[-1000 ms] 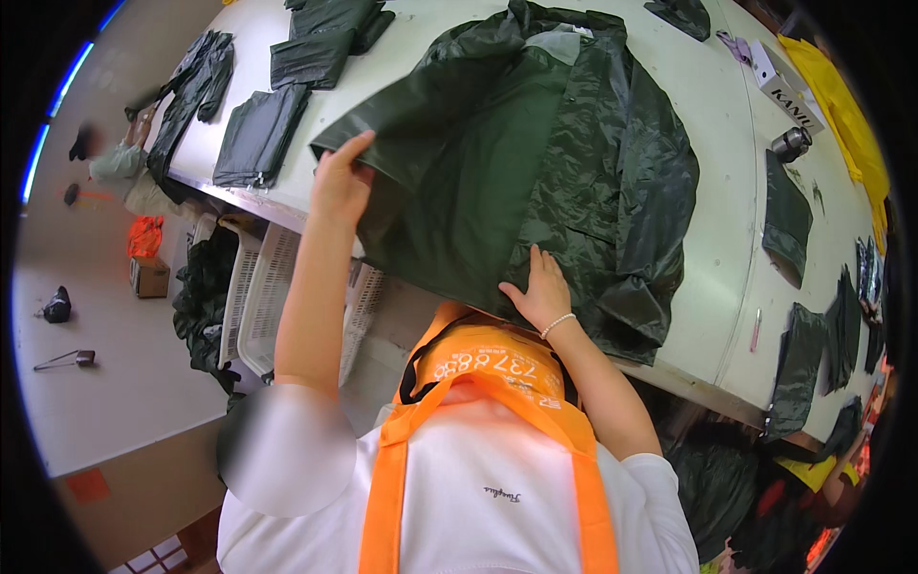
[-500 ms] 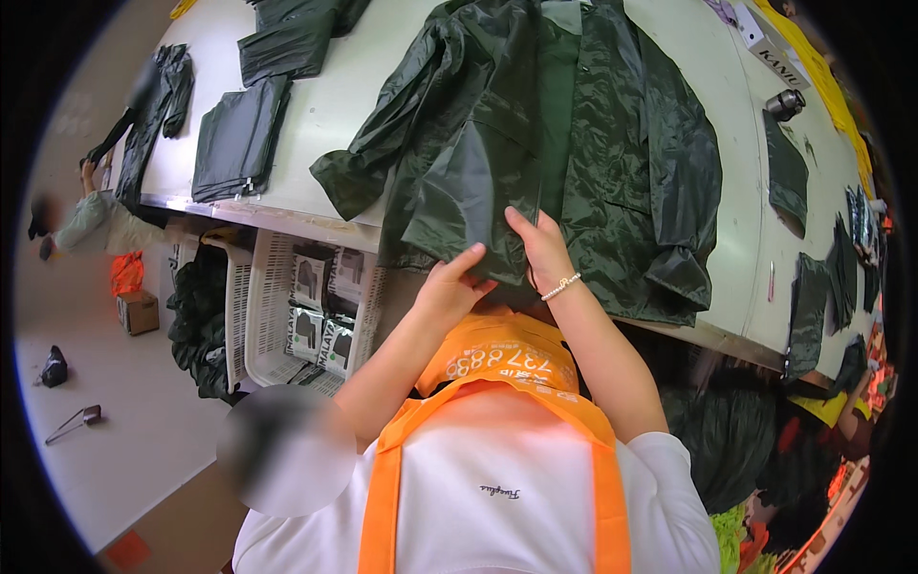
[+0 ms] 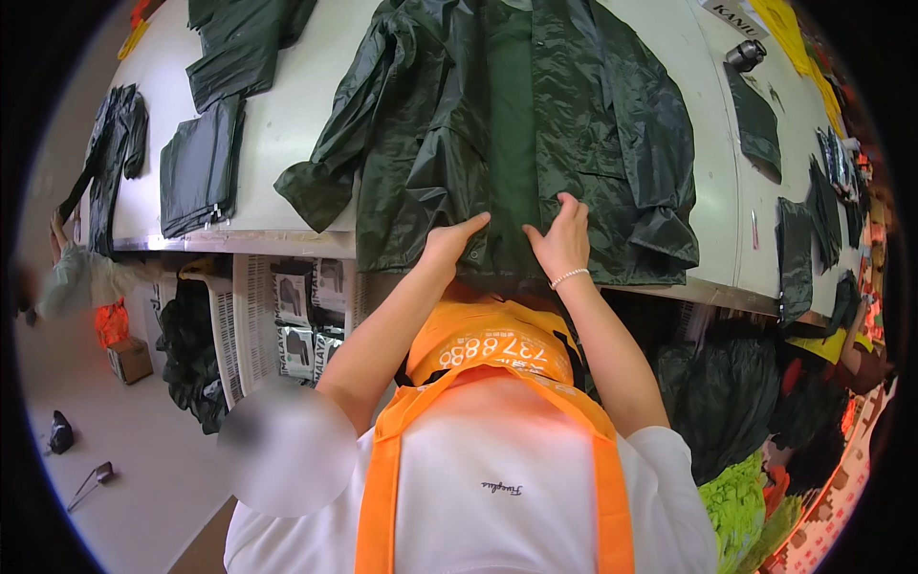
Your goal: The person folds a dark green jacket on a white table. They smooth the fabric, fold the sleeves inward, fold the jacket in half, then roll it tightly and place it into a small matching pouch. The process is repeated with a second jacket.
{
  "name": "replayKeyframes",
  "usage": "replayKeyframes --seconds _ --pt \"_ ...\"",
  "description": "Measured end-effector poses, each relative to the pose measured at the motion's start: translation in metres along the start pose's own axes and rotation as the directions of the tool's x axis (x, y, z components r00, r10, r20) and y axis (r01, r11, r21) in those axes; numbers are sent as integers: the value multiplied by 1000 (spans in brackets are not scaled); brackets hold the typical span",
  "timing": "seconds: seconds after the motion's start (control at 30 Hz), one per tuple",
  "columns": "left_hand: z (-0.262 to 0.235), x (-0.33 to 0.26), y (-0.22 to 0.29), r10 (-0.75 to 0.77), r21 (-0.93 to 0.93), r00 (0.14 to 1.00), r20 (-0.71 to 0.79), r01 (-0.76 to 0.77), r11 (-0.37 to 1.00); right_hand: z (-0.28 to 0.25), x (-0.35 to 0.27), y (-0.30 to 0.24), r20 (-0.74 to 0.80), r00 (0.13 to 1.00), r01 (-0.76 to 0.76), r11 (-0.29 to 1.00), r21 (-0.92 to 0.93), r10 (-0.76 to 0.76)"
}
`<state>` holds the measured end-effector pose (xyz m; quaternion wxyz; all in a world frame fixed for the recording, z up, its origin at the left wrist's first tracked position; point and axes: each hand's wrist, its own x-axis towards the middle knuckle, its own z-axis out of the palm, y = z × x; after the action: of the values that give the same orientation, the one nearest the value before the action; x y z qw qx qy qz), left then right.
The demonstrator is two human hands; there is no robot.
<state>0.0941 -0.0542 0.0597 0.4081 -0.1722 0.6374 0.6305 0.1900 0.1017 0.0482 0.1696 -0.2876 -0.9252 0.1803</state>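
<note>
Two hands pinching hem of dark green raincoat, lying flat on white table. Left hand gripping hem at near edge, right hand gripping beside it, both equally near. Coat stretching away toward 12 o'clock, long axis 6-to-12, collar pointing 12, hem hanging at 6. Folded dark pieces sitting at 10 o'clock.
</note>
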Motion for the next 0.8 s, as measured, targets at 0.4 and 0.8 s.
replayKeyframes --seconds 0.4,0.8 --pt "-152 -29 211 646 -62 657 -389 -718 693 -211 101 176 -59 898 -326 748 578 437" --pt "60 30 -69 42 -37 992 115 -38 999 -36 -18 45 363 902 -342 900 270 234"
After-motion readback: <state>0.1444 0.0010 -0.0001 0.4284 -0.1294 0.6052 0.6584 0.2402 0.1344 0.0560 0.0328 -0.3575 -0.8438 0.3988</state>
